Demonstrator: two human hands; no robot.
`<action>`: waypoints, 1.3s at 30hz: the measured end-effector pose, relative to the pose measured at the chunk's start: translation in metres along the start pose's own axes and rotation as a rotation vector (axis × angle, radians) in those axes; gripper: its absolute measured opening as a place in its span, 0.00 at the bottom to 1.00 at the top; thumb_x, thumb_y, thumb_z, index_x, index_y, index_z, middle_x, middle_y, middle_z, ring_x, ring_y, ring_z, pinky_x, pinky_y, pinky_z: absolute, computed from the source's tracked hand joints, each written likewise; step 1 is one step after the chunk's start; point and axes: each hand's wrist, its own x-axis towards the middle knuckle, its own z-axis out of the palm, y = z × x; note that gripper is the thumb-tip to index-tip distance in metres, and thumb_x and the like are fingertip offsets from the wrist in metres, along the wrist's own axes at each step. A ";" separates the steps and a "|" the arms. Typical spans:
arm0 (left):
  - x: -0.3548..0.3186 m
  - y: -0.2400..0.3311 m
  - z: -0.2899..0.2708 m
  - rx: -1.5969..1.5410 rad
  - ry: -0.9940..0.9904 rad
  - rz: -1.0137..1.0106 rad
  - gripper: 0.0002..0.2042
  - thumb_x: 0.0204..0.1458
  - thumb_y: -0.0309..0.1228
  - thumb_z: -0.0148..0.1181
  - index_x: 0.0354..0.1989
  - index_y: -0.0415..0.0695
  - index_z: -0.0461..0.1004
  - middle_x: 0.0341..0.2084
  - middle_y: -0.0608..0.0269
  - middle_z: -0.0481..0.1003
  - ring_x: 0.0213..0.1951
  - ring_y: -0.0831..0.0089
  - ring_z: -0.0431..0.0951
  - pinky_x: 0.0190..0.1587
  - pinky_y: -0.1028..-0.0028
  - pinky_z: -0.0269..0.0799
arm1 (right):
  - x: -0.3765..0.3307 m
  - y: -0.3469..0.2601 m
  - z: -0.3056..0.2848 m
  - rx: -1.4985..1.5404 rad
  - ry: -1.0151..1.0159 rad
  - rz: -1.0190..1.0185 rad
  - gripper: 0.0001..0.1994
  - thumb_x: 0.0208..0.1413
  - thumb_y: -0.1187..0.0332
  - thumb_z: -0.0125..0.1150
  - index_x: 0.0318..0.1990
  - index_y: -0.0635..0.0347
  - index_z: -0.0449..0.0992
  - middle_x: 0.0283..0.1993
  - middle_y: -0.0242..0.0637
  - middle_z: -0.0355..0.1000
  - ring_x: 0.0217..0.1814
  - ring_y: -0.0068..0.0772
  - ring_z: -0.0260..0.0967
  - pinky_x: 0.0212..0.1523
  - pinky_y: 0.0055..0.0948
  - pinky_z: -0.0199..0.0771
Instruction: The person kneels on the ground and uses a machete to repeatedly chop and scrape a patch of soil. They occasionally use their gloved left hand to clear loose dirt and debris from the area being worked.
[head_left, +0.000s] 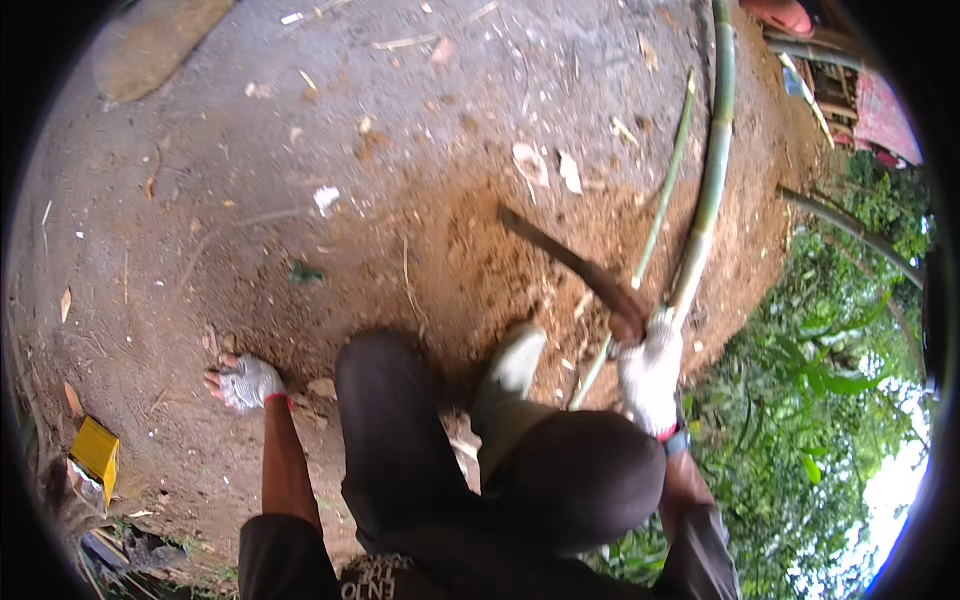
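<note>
My left hand, in a white glove with bare fingertips, rests on the brown soil with its fingers apart and nothing visible in them. In my right hand, also gloved in white, is a machete with a long dark blade. Its bare fingertips wrap around the grip, which they mostly hide. The blade slants up and left, its tip over loose, dug-up soil. Right beside this hand runs a thick green bamboo pole; whether the hand touches it I cannot tell. A thin green stick passes behind the machete.
My bent knees and a pale boot are close to the loose soil. A yellow box lies at the far left. Dry leaves dot the ground. Green plants border the right side, and a flat stone-like slab is at the upper left.
</note>
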 end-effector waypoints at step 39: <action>0.011 0.000 -0.007 -0.029 0.043 -0.059 0.33 0.60 0.54 0.41 0.64 0.40 0.61 0.65 0.56 0.59 0.66 0.59 0.58 0.65 0.52 0.52 | 0.045 0.083 -0.054 0.485 0.042 0.286 0.21 0.57 0.73 0.57 0.57 0.72 0.65 0.24 0.37 0.70 0.18 0.26 0.67 0.16 0.24 0.71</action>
